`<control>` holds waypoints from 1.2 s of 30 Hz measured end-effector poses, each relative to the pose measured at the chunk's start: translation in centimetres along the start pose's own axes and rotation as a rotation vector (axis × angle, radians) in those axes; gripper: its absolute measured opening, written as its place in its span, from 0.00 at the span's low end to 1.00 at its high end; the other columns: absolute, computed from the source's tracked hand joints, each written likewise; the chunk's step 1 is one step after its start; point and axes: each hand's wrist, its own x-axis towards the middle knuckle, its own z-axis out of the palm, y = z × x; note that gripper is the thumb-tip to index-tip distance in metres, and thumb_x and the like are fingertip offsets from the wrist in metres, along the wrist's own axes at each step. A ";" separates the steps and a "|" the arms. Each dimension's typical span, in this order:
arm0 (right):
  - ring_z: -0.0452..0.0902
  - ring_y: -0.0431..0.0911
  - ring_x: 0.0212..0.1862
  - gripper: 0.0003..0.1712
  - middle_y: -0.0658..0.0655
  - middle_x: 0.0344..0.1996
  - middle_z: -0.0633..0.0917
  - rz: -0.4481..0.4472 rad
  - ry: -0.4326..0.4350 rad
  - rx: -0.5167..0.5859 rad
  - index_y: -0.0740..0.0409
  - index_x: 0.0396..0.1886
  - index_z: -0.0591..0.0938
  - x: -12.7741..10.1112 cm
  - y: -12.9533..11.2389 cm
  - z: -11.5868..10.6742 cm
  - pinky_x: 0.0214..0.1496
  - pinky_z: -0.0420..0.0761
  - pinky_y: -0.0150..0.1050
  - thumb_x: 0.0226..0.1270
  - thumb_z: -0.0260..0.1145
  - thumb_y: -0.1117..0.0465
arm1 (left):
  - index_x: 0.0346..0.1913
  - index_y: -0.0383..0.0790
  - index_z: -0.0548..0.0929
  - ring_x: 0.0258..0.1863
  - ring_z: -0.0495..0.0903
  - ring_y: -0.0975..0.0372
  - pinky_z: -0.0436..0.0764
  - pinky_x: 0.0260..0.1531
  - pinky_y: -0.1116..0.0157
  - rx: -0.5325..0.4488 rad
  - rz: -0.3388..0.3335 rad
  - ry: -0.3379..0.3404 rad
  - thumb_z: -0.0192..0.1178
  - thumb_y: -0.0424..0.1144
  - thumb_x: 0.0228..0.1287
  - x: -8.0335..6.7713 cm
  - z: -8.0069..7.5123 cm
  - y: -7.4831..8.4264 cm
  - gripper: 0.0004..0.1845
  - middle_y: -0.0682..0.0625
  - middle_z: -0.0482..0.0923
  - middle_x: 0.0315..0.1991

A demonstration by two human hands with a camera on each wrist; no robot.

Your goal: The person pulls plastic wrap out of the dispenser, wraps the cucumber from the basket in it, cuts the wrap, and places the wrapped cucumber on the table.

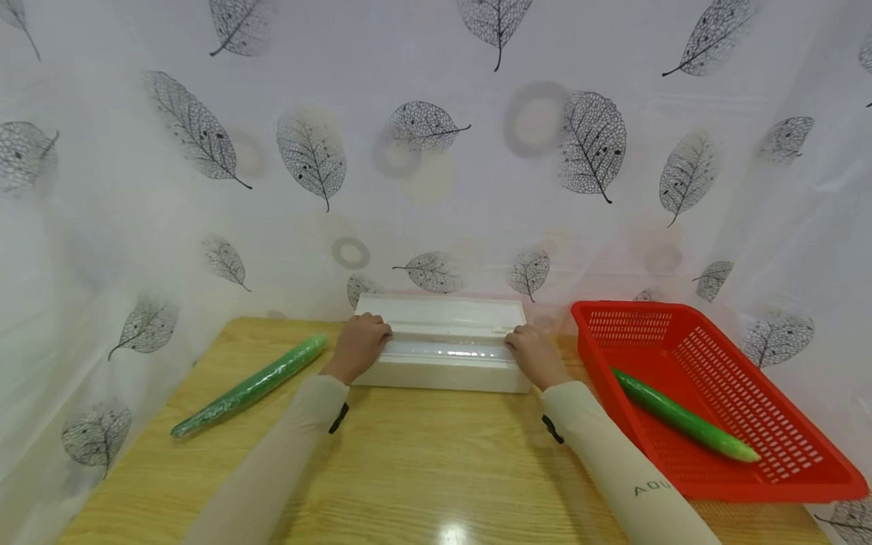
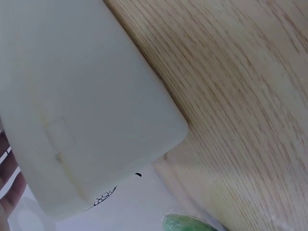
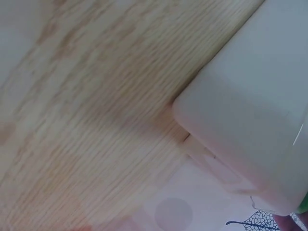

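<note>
A white cling film box (image 1: 443, 376) stands near the back of the table with its lid (image 1: 443, 309) raised against the curtain. A shiny roll of cling film (image 1: 446, 350) shows inside. My left hand (image 1: 357, 348) grips the box's left end, fingers curled over its upper edge. At the right end my right hand (image 1: 537, 357) grips it in the same way. The left wrist view shows the box's smooth white side (image 2: 101, 101) close up, with fingers (image 2: 10, 180) past it. In the right wrist view, fingertips (image 3: 288, 222) show beyond the box's lower corner.
A cucumber wrapped in film (image 1: 252, 386) lies slantwise on the wooden table (image 1: 422, 462), left of my left arm. On the right, a red plastic basket (image 1: 599, 378) holds one cucumber (image 1: 688, 420). A leaf-patterned curtain (image 1: 436, 212) hangs right behind the table.
</note>
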 end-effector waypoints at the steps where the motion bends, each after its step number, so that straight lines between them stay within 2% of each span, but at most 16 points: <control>1: 0.78 0.50 0.29 0.02 0.59 0.24 0.83 0.007 0.000 0.002 0.63 0.28 0.86 0.0 0.0 0.0 0.35 0.82 0.41 0.54 0.68 0.70 | 0.28 0.41 0.86 0.28 0.80 0.58 0.80 0.34 0.59 -0.001 -0.004 -0.001 0.66 0.36 0.55 0.0 0.0 0.0 0.03 0.50 0.84 0.27; 7: 0.79 0.50 0.29 0.03 0.58 0.23 0.83 0.020 0.033 -0.011 0.62 0.26 0.86 0.4 0.1 0.0 0.35 0.82 0.41 0.56 0.67 0.69 | 0.27 0.41 0.86 0.28 0.79 0.58 0.79 0.34 0.59 -0.014 -0.012 0.032 0.67 0.36 0.53 0.2 -0.2 -0.2 0.03 0.49 0.84 0.27; 12: 0.78 0.51 0.26 0.03 0.57 0.20 0.82 -0.006 0.095 -0.050 0.62 0.23 0.85 0.7 0.3 -0.2 0.33 0.77 0.43 0.53 0.67 0.70 | 0.28 0.42 0.86 0.28 0.79 0.58 0.78 0.31 0.61 0.002 -0.007 0.043 0.67 0.38 0.53 0.5 -0.6 -0.3 0.03 0.50 0.84 0.27; 17: 0.77 0.51 0.25 0.02 0.57 0.19 0.82 -0.017 0.113 -0.077 0.61 0.22 0.85 1.0 0.2 -0.8 0.32 0.72 0.45 0.51 0.70 0.67 | 0.27 0.43 0.87 0.28 0.80 0.58 0.78 0.31 0.60 0.024 -0.004 0.054 0.68 0.38 0.53 0.7 -1.1 -0.3 0.02 0.50 0.85 0.26; 23: 0.77 0.51 0.25 0.02 0.57 0.21 0.83 0.004 0.084 -0.060 0.62 0.25 0.86 1.4 0.0 -1.9 0.31 0.78 0.44 0.53 0.70 0.67 | 0.27 0.42 0.86 0.28 0.80 0.57 0.80 0.35 0.59 0.031 -0.015 0.056 0.68 0.38 0.53 1.1 -2.0 -0.2 0.03 0.49 0.85 0.27; 28: 0.78 0.50 0.27 0.02 0.58 0.23 0.84 0.029 0.055 -0.043 0.63 0.28 0.86 1.6 -0.1 -2.5 0.33 0.81 0.41 0.55 0.68 0.67 | 0.29 0.42 0.86 0.29 0.80 0.57 0.79 0.34 0.59 0.047 -0.020 0.050 0.68 0.38 0.52 1.2 -2.5 -0.3 0.03 0.50 0.85 0.27; 36: 0.79 0.51 0.29 0.03 0.58 0.24 0.84 0.026 0.084 -0.008 0.63 0.27 0.86 1.9 0.1 -3.0 0.35 0.81 0.43 0.55 0.68 0.67 | 0.29 0.42 0.86 0.29 0.81 0.56 0.78 0.35 0.58 0.023 -0.030 0.068 0.68 0.38 0.52 1.5 -3.3 -0.3 0.03 0.50 0.85 0.27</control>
